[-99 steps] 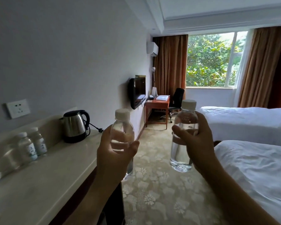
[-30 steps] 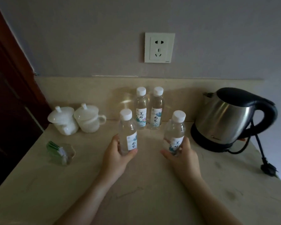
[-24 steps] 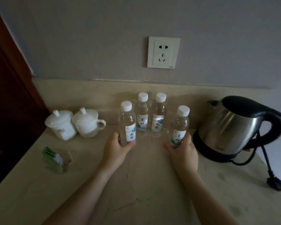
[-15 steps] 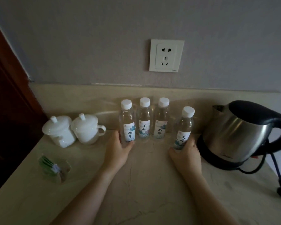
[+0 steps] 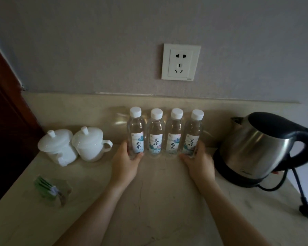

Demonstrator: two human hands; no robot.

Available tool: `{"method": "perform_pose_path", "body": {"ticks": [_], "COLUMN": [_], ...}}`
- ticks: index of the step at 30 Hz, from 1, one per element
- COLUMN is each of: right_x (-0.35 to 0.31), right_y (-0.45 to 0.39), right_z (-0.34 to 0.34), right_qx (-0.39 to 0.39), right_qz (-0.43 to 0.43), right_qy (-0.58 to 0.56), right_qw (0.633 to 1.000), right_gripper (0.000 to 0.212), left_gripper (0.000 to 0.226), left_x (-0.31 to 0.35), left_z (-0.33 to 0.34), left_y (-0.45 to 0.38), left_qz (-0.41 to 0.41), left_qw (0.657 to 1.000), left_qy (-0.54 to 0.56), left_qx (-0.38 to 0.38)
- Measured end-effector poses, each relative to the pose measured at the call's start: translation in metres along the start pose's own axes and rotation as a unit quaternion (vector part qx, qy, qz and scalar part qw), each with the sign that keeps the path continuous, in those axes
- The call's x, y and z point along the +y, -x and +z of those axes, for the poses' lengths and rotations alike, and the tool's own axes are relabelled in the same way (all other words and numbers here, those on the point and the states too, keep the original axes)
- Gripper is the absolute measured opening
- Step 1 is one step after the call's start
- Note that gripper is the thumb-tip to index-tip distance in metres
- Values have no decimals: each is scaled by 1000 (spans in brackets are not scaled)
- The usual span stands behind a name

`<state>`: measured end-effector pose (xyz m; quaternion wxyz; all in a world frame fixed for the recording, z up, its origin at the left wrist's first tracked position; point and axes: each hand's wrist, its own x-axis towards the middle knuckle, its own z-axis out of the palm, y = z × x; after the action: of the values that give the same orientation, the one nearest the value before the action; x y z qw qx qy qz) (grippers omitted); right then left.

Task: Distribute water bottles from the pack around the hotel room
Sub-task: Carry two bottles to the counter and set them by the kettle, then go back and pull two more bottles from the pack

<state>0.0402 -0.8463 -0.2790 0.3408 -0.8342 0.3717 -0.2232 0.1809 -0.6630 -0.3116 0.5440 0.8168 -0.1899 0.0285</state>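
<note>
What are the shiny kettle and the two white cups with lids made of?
The kettle looks like brushed steel: its grey body shows streaky reflections. Its lid and handle look like black plastic. The lidded cups seem glazed ceramic, being smooth, white and glossy.

A pale stone counter meets a grey wall. Near the counter's back left corner stand two white lidded cups, side by side and touching. Closer to the front left edge lies a clear packet with green sachets. At the right edge sits a steel electric kettle on its black base, its cord trailing to the right. A white wall socket sits above.
</note>
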Motion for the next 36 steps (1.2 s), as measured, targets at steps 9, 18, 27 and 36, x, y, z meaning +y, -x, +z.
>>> {"method": "perform_pose_path", "body": {"ticks": [9,18,27,36], "right_x": [4,2,-58,-201], "right_y": [-4,14,70,200], "right_z": [3,-8,-58,-6], "right_qx": [9,38,125,-77], "right_qz": [-1,20,-167,-374], "right_qy": [-16,-88,-165,-369], "right_qw": [1000,995,964,847], "right_gripper": [64,90,22,17], "left_gripper": [41,58,16,12], "left_x": [-3,7,107,117], "left_z": [2,-5,-81,-274], "left_y": [0,20,91,211], "left_qz": [14,43,193,118], "left_qw": [1000,998,966,901], "left_qy": [-23,-28,-32,-140], "left_qx": [11,41,167,394]}}
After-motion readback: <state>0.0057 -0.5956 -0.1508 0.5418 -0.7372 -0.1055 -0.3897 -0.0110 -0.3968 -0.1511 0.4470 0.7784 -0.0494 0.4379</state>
